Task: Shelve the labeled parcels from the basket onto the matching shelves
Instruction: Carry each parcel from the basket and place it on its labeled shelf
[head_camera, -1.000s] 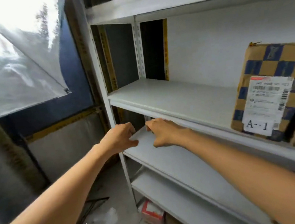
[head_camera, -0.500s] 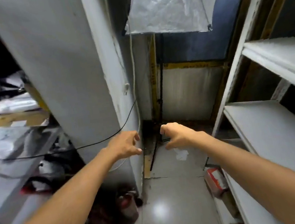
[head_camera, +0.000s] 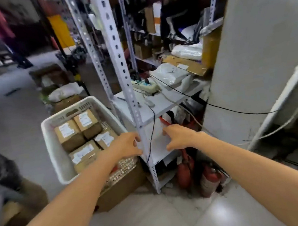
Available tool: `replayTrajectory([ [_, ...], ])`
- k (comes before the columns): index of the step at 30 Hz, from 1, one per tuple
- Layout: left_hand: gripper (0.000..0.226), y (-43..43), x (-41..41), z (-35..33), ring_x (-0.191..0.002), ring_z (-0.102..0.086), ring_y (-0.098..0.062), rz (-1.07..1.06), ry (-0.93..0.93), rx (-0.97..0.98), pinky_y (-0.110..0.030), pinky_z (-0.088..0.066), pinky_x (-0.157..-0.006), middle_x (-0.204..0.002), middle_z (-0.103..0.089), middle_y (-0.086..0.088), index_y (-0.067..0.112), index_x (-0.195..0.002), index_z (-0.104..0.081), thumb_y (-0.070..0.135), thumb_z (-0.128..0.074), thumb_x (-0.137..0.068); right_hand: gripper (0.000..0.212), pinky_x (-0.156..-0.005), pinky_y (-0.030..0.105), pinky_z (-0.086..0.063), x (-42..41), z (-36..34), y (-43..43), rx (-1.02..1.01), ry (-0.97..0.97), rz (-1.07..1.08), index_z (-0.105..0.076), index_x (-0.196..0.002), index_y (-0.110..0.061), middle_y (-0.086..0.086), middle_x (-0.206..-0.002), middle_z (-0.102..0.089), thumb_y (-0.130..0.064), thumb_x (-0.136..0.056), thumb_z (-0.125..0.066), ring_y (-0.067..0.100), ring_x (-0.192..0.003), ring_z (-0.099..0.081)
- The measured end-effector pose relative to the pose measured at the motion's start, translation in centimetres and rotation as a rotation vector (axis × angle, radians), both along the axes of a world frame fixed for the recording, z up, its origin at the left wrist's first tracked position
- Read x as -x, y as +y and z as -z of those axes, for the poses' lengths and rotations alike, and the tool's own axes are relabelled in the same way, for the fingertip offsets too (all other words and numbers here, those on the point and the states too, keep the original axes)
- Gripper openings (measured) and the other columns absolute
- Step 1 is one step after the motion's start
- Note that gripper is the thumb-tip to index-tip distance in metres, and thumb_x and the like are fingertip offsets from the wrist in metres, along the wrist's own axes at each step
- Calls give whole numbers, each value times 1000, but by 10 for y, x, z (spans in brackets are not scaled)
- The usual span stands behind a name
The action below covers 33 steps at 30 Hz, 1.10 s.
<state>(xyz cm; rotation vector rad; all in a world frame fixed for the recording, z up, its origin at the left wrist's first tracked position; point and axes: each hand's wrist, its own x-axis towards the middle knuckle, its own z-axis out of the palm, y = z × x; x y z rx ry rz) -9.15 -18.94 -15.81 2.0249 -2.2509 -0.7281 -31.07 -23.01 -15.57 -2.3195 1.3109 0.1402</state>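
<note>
Sitting atop a brown cardboard box [head_camera: 121, 188], a white perforated plastic basket [head_camera: 50, 149] is seen at nine o'clock of centre, with four label-bearing brown cardboard parcels [head_camera: 68, 136] packed inside. At its three o'clock the left hand [head_camera: 126, 146] is held, fingers loosely curled, nothing gripped. A white slotted metal shelf upright [head_camera: 119, 60] is found between the hands. The right hand [head_camera: 180, 137] is likewise loosely curled and grips nothing. Red fire extinguishers [head_camera: 184, 172] are stood at its five o'clock.
</note>
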Motion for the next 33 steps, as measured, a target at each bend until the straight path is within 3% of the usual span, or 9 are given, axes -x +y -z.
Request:
replayTrajectory([
  [2, 44, 15, -42, 0, -93, -61, -18, -71, -27, 5, -35, -52, -77, -104, -63, 2, 17, -116, -56, 35, -71, -79, 52, -84, 33, -43, -50, 0, -3, -24, -4, -84, -44, -130, -5, 10, -125, -49, -21, -86, -65, 28, -113, -49],
  [5, 47, 35, -108, 6, -92, -58, -19, -172, -85, -2, -34, -50, -76, -105, -62, 1, 16, -118, -55, 37, -71, -79, 45, -88, 42, -47, -128, 5, -3, -36, 23, -206, -47, -124, -5, 14, -119, -52, -24, -87, -65, 31, -106, -53],
  [10, 49, 47, -214, 20, -98, -60, -20, -343, -68, -56, -34, -51, -85, -111, -64, -1, 19, -119, -56, 37, -74, -77, 36, -73, 37, -46, -231, 20, -10, -3, 108, -312, -48, -110, -9, 10, -109, -52, -26, -83, -64, 26, -93, -53],
  [13, 49, 38, -261, 27, -97, -60, -17, -370, -53, -89, -38, -53, -86, -112, -64, 1, 24, -118, -55, 38, -74, -75, 30, -72, 38, -48, -271, 27, -22, 11, 174, -314, -46, -100, -14, 8, -106, -54, -26, -80, -65, 26, -92, -56],
  [18, 48, -1, -299, 31, -97, -61, -17, -310, -4, -25, -38, -54, -85, -110, -64, 3, 24, -118, -56, 35, -77, -76, 42, -83, 41, -51, -317, 33, -49, 1, 221, -292, -49, -116, -10, 9, -114, -55, -26, -81, -66, 27, -100, -56],
  [23, 50, -32, -323, 51, -100, -59, -18, -265, -1, -90, -38, -53, -86, -112, -62, 1, 23, -120, -54, 34, -75, -77, 41, -81, 39, -50, -347, 47, -71, -53, 278, -330, -47, -115, -12, 6, -114, -52, -26, -83, -67, 26, -99, -54],
  [27, 51, -57, -347, 73, -99, -59, -18, -317, 27, -123, -38, -52, -86, -110, -64, 1, 21, -120, -56, 32, -76, -75, 32, -76, 38, -51, -377, 66, -110, -66, 316, -382, -48, -104, -12, 6, -105, -53, -23, -80, -66, 28, -97, -56],
  [30, 51, -73, -372, 93, -96, -60, -17, -389, 53, -170, -39, -53, -87, -103, -61, 4, 19, -119, -56, 31, -77, -74, 45, -84, 40, -53, -402, 86, -147, -115, 304, -392, -49, -121, -9, 9, -118, -56, -23, -82, -65, 27, -103, -56],
  [33, 52, -94, -397, 112, -97, -59, -18, -476, 73, -209, -37, -53, -87, -106, -62, 1, 17, -120, -55, 29, -78, -75, 43, -87, 35, -52, -427, 108, -180, -163, 280, -425, -53, -123, -7, 9, -121, -59, -23, -85, -66, 26, -107, -57],
])
